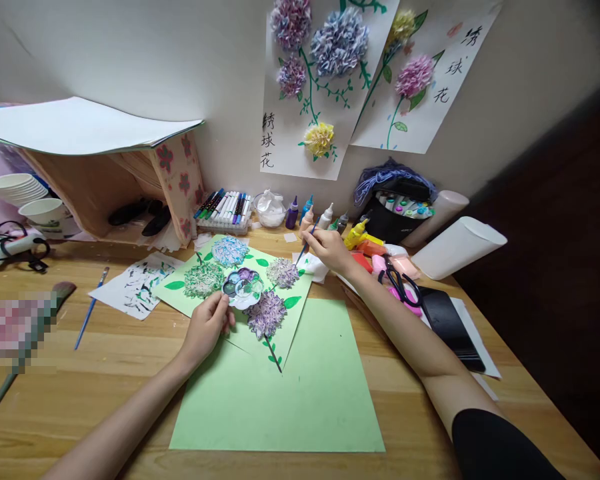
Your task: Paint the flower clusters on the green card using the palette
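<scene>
My left hand point(207, 327) grips the near-left edge of a white flower-shaped paint palette point(243, 288), whose wells hold purple, green and dark paint. The palette is over a light green sheet point(295, 320) bearing raised hydrangea flowers and painted leaves. My right hand point(327, 248) has its fingers closed round a thin blue paintbrush point(303, 250). The brush tip points down at the pale lilac flower point(283, 273) on the right. Nearer me is a purple flower point(266, 313); a green flower point(203, 279) and a blue flower point(230, 251) are on the left.
A larger green sheet point(280, 413) lies underneath. Paint bottles point(325, 217), a marker set point(225, 211) and a black pen case point(395, 213) line the wall. Scissors point(401, 283) rest by my right forearm. Left are a paint-smeared paper point(137, 285) and a blue brush point(91, 310).
</scene>
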A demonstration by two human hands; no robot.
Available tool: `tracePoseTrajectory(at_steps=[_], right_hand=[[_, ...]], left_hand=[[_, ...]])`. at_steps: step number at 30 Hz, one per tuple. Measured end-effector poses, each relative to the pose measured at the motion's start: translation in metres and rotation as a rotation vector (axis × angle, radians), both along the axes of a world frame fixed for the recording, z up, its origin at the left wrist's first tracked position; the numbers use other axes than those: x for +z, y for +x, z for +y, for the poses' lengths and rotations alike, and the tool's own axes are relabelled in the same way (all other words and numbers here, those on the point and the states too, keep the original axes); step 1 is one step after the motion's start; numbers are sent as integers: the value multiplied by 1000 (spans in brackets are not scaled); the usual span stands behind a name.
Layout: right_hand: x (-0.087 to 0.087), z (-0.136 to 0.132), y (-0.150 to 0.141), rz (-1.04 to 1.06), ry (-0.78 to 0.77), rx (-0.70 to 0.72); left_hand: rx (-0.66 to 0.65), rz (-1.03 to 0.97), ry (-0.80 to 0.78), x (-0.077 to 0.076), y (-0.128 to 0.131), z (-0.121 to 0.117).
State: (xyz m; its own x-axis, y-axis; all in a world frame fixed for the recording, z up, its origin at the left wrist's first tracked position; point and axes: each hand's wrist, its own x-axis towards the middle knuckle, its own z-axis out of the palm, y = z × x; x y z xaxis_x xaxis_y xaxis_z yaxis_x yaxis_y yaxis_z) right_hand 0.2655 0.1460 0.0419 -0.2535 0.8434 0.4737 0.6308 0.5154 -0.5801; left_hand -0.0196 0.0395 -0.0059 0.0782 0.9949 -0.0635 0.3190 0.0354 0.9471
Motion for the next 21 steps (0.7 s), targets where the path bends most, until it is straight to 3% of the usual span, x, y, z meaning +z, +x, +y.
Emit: tracePoseTrajectory(at_steps=[9,17,21], right_hand=[[13,-4,5,24,4,1],[3,2,4,18,7,15],[14,-4,6,129,62,-8]], left_hand=[[-1,-10,10,-1,-1,-1],[-6,-17,13,-3,-1,1],[-15,-28,26,-3,0,0]])
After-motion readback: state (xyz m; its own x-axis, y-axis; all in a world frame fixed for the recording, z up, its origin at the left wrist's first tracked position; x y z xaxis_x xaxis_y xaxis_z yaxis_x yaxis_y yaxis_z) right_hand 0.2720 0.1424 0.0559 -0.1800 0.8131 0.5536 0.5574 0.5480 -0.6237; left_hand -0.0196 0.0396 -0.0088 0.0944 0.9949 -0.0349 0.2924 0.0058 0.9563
